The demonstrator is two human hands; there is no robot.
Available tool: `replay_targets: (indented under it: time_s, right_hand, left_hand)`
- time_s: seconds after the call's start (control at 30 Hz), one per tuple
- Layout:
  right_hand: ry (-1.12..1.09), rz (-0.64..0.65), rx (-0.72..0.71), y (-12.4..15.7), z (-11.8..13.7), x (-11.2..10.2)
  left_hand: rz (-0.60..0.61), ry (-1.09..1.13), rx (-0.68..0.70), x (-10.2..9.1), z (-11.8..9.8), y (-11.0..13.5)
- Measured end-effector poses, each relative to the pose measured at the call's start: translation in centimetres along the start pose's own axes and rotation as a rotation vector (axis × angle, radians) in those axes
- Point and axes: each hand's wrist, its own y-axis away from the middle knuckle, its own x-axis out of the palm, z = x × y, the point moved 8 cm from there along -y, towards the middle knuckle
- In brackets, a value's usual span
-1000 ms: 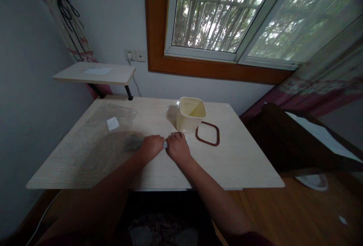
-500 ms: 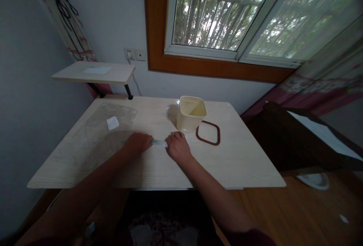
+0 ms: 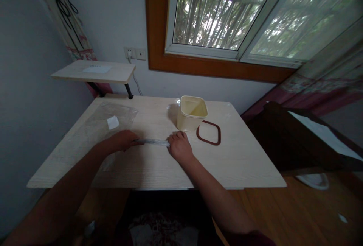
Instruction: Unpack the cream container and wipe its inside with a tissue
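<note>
Stretched between my two hands is a narrow, whitish strip of clear plastic film (image 3: 154, 142), lying low over the desk. My left hand (image 3: 124, 140) is closed around its left end, fingers pinched together. The right end is held by my right hand (image 3: 180, 147), closed in a fist resting on the desk. Just behind my right hand stands an upright cream plastic bin (image 3: 188, 122) with an open top. A brown rounded-square ring (image 3: 210, 143) lies flat to the right of the bin.
On the left of the pale wooden desk (image 3: 241, 162) a clear plastic sheet or bag (image 3: 93, 125) lies flat, with a white paper square (image 3: 112, 122) on it. A raised shelf (image 3: 121, 71) stands at the back left. Dark furniture (image 3: 272, 140) is at the right.
My left hand has moved left, away from my right hand, and more of the plastic strip shows between them. My right hand has hardly moved; the bin and ring stay put.
</note>
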Motion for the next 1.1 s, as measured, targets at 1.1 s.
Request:
replay_targets:
  time_s: [1.1]
  right_hand:
    - [-0.165, -0.093, 0.055, -1.5, 1.6, -3.1]
  left_hand:
    - [-0.271, 0.838, -0.002, -1.1, 0.9, -2.8]
